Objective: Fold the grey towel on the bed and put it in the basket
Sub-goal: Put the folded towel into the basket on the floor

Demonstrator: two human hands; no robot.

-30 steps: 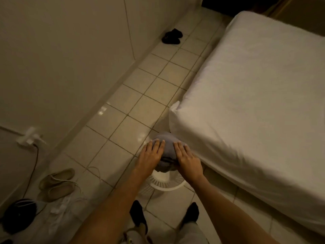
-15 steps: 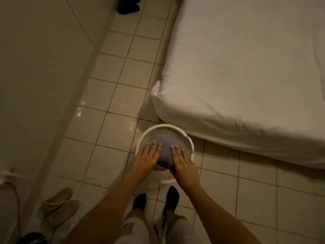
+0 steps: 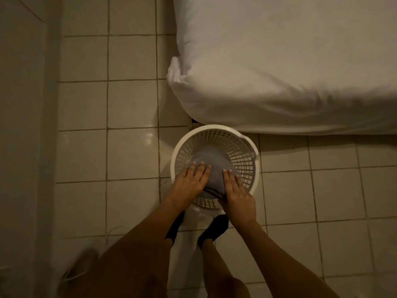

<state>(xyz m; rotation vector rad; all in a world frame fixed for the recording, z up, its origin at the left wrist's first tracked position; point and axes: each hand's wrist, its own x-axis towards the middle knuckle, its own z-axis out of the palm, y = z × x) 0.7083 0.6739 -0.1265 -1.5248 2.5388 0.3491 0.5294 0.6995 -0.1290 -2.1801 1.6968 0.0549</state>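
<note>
Left hand (image 3: pixel 189 181) and right hand (image 3: pixel 237 193) both lying on the grey towel (image 3: pixel 211 166), one per side, fingers straight on top of the bundle; thumbs apparently tucked under the near edge, so reading as carrying it between flat fingers and thumbs rather than clenching, though the undersides are hidden. Towel already looking folded into a compact rounded bundle, sitting over the mouth of the white basket (image 3: pixel 214 131), far end dipping inside the rim, near end covered by the hands around the near rim. Basket standing on the tiled floor (image 3: pixel 129 104) just beside the corner of the bed (image 3: pixel 279 61), feet in dark socks (image 3: pixel 214 230) right behind it. Nothing grey remaining on the visible part of the bed. Judging progress: folding done, transport done, placement in hand and nearly finished. Remaining: lowering the bundle fully past the rim, letting go, pulling both hands clear. Cannot tell whether the towel is resting on the basket bottom or only hanging in the hands. Possible snag: bundle unfolding or catching the rim on release.
</note>
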